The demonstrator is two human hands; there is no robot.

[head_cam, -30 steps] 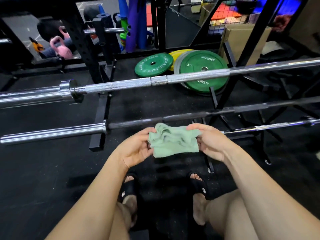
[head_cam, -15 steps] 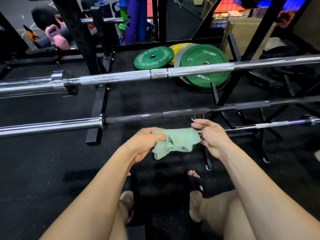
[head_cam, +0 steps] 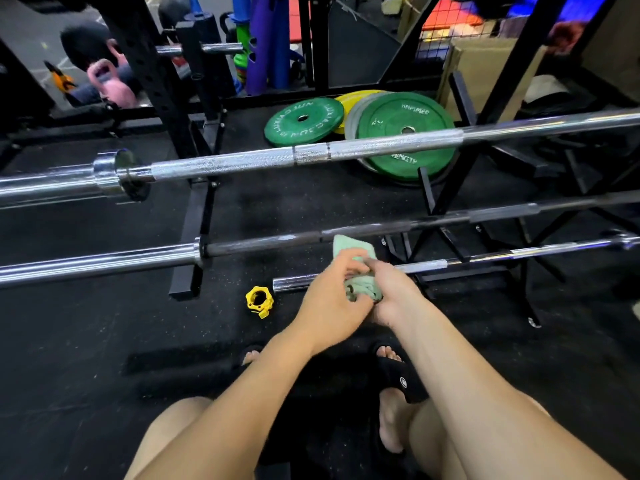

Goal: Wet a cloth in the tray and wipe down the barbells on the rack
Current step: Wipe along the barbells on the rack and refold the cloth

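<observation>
- Cloth (head_cam: 360,271) sits centre frame, bunched between both hands, just below the dark middle barbell (head_cam: 381,228).
- Left hand (head_cam: 332,299) has fingers curled round the cloth; right hand (head_cam: 398,299) grips it from the other side.
- Progress: my read is folding or wringing; no wiping under way. Top barbell (head_cam: 311,155) and lowest barbell (head_cam: 485,259) untouched.
- Tray not in view; can't tell if cloth is wet. Bar ends cut off at frame edges.
</observation>
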